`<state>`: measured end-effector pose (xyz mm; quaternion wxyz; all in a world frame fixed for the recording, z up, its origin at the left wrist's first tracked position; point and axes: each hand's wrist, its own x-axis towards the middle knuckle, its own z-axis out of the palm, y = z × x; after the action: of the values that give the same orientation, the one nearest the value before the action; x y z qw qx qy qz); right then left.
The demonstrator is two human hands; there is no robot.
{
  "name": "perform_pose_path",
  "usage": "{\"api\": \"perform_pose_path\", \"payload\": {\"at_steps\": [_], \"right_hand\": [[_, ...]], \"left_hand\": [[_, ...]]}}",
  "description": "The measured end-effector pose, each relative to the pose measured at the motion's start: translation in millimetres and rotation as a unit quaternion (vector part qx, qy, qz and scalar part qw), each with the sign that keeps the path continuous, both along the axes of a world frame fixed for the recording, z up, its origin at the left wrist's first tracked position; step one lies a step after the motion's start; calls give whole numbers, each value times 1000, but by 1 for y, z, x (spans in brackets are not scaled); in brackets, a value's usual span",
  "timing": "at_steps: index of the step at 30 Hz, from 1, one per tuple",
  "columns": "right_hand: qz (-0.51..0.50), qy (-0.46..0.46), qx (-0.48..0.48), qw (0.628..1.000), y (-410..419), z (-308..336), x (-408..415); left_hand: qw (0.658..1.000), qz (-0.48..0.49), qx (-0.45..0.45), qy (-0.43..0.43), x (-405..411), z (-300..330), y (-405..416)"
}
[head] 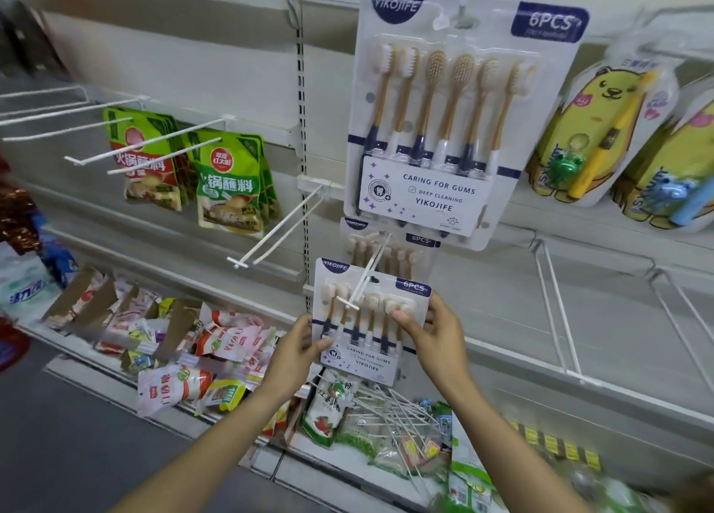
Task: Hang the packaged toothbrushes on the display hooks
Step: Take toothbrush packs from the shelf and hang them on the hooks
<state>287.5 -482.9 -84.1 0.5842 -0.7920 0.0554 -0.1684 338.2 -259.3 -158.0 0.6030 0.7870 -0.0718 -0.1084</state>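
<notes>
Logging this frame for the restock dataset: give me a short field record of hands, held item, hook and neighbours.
left hand: grips lower left edge of held toothbrush pack
right hand: grips pack's right edge
pack: 6PCS YIKOJIFE, upright
display hook: white, tip in front of pack
same hook: another pack behind
above: hung pack
right: bear-shaped packs

Green sauce pouches [228, 188] hang up left of the fingers; loose snack packets [216, 354] crowd the shelf [579, 396] below.

Behind the held white six-piece toothbrush pack [367, 319], another same pack [386, 247] is mostly hidden; right of the grip, the blue bear-shaped toothbrush pack [680, 176] is cut by the edge.
</notes>
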Motion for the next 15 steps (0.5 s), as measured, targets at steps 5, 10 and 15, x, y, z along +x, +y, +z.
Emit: {"api": "perform_pose_path", "payload": {"at_steps": [5,10,15], "right_hand": [[-30,16,-49,998,-16,0,40],[-63,45,-30,997,-31,3,71],[-89,62,-53,993,-34,10,90]], "left_hand": [[999,11,42,-15,34,9,-25],[991,21,130,-27,85,-8,-39],[993,11,119,-6,114,-12,-47]]}}
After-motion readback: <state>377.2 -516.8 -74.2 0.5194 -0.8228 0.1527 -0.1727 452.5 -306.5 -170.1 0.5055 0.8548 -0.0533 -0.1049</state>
